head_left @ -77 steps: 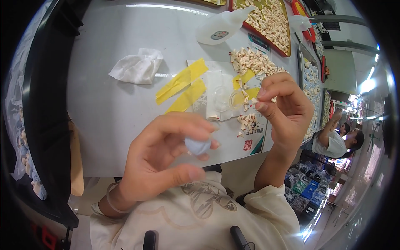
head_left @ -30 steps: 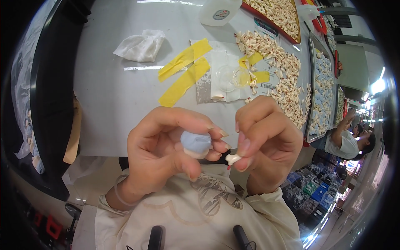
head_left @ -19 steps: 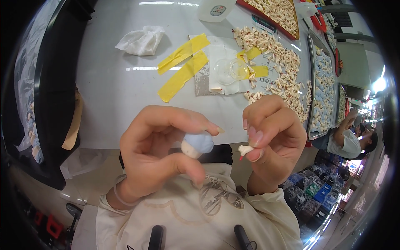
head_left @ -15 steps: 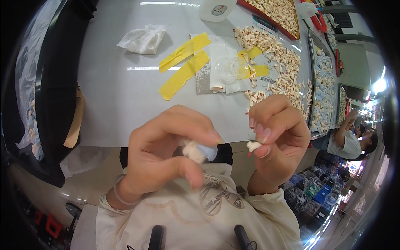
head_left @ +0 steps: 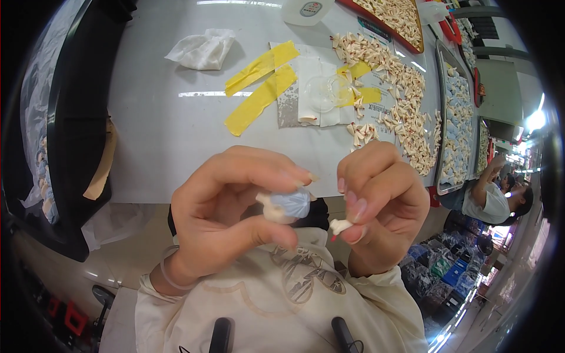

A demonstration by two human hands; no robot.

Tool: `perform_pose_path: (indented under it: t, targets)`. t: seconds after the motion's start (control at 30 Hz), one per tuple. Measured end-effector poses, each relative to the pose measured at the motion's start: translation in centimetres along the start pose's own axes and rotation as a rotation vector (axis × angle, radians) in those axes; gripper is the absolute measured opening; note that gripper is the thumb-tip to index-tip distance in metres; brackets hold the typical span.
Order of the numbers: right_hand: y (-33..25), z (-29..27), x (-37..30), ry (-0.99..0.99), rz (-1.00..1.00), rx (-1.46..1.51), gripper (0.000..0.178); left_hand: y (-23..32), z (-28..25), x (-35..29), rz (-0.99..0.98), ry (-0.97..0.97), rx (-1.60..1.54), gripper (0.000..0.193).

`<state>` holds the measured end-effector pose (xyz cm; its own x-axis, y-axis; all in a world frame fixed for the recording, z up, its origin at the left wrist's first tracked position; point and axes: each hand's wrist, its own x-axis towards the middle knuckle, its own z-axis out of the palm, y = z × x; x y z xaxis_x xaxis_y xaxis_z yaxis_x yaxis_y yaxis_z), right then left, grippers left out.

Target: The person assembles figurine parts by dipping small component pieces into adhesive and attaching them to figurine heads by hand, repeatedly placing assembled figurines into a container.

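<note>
Blue-and-cream piece [head_left: 289, 205] held over the near edge of the desk [head_left: 153, 147], left hand [head_left: 206, 203] curled round it. Right hand [head_left: 388, 206] pinches small red-tipped part [head_left: 339, 226]; two unjoined. Many similar parts [head_left: 410, 106] loose toward right edge.

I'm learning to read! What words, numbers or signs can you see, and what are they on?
None I can read for sure.
White bottle: print on its oval label is too small.
Sheet under the scattered cream pieces: dark characters, partly covered, too small.
Dark strip by the sheet: pale marks, too blurred.
Cream shirt: a greyish print; I can't tell whether it holds letters.
</note>
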<state>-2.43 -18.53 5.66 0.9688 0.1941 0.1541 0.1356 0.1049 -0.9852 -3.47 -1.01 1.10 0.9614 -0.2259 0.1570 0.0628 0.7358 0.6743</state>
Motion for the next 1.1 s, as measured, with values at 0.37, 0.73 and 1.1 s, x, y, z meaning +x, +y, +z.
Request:
perform_pose_path:
  t: [0.37, 0.73, 1.1]
  targets:
    - [0.2, 0.2, 0.1, -0.050, -0.054, -0.044, 0.029, -0.6, 0.3, 0.0, 0.020, 0.051, -0.052, 0.042]
    - [0.6, 0.4, 0.4, -0.099, -0.164, -0.222, 0.020, 1.0, 0.1, 0.1, 0.208, -0.094, 0.626, 0.036]
    - [-0.1, -0.7, 1.1, -0.103, -0.034, -0.325, 0.020, 0.5, 0.6, 0.6, 0.341, -0.122, 0.927, 0.040]
